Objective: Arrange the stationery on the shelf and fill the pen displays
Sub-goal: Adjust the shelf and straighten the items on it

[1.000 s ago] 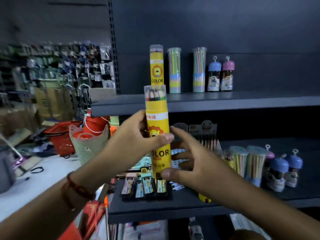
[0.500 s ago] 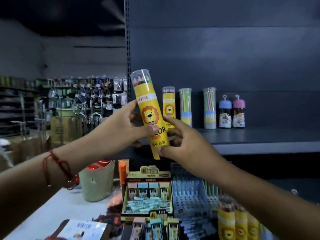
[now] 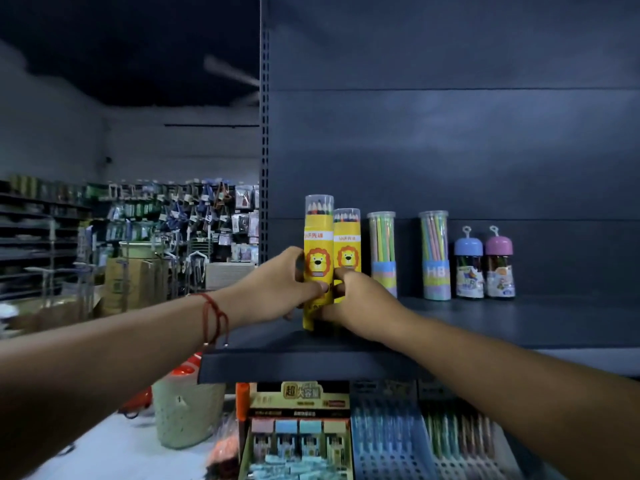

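Both hands hold one yellow lion pencil tube (image 3: 318, 261), which stands upright on the dark shelf (image 3: 485, 327) with its base near the shelf's front left part. The left hand (image 3: 277, 289) has its grip clamped on the tube from the left, thumb laid across the front of the label and fingers hidden behind. The right hand (image 3: 360, 303) closes on the lower part of the same tube from the right, fingertips curled against its front just beside the left thumb.

Just behind and right of the grip stands a second yellow lion tube (image 3: 347, 244), upright and touching or almost touching the held one; I cannot tell which. Further right of the grip, along the back of the shelf, come two clear pencil tubes (image 3: 381, 251) with pastel pencils, then a blue-capped bottle (image 3: 468, 265) and a pink-capped bottle (image 3: 499, 265), all upright and apart from the hands.

A red string bracelet (image 3: 213, 317) circles the left wrist. Below the grip, under the shelf, sit an eraser display box (image 3: 299, 431) and a blue pen display tray (image 3: 391, 441)
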`<state>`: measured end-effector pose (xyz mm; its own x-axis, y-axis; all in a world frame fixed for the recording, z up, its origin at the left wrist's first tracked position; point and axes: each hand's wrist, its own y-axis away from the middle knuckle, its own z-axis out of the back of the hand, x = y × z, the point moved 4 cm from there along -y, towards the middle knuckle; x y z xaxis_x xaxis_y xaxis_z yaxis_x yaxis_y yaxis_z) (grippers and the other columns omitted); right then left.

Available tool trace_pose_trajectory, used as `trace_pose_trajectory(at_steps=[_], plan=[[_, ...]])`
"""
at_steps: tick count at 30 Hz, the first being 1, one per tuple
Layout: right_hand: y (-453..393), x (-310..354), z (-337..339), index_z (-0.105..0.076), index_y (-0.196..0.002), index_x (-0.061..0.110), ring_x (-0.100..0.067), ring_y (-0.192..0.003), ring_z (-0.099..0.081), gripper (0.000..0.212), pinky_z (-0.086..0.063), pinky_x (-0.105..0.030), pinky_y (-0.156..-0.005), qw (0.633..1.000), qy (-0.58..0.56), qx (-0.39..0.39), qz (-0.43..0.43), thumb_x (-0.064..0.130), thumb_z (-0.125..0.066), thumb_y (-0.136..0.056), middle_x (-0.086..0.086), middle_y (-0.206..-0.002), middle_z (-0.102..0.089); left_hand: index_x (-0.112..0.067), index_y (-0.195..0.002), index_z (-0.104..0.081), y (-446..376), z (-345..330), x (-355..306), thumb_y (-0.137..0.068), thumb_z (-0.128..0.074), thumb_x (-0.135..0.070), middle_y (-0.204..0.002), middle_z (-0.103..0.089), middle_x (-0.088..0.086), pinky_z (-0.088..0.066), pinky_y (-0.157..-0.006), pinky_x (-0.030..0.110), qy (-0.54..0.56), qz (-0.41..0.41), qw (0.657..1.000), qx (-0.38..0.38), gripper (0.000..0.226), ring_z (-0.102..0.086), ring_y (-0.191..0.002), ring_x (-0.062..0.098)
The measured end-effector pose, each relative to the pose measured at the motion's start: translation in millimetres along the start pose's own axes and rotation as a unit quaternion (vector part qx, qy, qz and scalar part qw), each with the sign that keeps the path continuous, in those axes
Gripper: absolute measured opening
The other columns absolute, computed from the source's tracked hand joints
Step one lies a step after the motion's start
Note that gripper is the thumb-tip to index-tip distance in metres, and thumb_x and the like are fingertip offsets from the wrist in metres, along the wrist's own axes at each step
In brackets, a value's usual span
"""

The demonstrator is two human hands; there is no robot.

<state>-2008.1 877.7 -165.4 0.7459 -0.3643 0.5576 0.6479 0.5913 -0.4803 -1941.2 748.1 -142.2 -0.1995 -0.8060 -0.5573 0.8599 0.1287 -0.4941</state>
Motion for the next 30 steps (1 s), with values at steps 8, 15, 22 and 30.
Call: trace_pose_trajectory(at_steps=[8,15,22,30], plan=[[-51.6,-21.7,-14.0,-0.063,-0.108,0.015,-0.024,-0.093,-0.064,0.033,-0.055,-0.038,-0.081,0.996,0.078,-0.017,-0.041,0.032,-0.075,-0.082,-0.005,-0.103,-0.068,-0.023,-0.084,-0.053,-47.7,-8.1,10.5,-0.094,-0.063,-0.021,-0.083,-0.064,0.003,-0.061,-0.064,0.037,-0.02,0.009,0.998,0.053,0.014,-0.066,-0.08,0.021],[-67.4,-27.6,-20.6,-0.062,-0.107,0.013,-0.024,-0.091,-0.063,0.032,-0.049,-0.032,-0.066,0.995,0.05,0.008,-0.082,0.024,-0.072,-0.079,-0.006,-0.099,-0.067,-0.014,-0.077,-0.05,-82.2,-18.1,27.8,-0.094,-0.062,-0.023,-0.07,-0.059,0.006,-0.06,-0.06,0.038,-0.052,0.022,0.997,0.056,0.022,-0.059,-0.064,0.019],[-63.3,-30.2,-17.4,-0.067,-0.102,0.012,-0.027,-0.09,-0.065,0.023,-0.047,-0.03,-0.065,0.995,0.034,0.014,-0.091,0.022,-0.07,-0.082,-0.009,-0.098,-0.069,-0.017,-0.085,-0.047,-97.8,-29.2,36.4,-0.095,-0.061,-0.026,-0.079,-0.062,0.007,-0.056,-0.054,0.028,-0.049,0.036,0.998,0.033,0.02,-0.061,-0.065,0.017],[-58.2,-25.5,-17.5,-0.068,-0.104,0.014,-0.026,-0.096,-0.064,0.023,-0.056,-0.039,-0.086,0.996,0.032,0.026,-0.084,0.022,-0.07,-0.083,-0.008,-0.103,-0.069,-0.014,-0.085,-0.052,-97.7,-33.2,37.8,-0.096,-0.06,-0.029,-0.08,-0.065,0.012,-0.06,-0.058,0.038,-0.057,0.049,0.997,0.022,0.02,-0.06,-0.064,0.02]])
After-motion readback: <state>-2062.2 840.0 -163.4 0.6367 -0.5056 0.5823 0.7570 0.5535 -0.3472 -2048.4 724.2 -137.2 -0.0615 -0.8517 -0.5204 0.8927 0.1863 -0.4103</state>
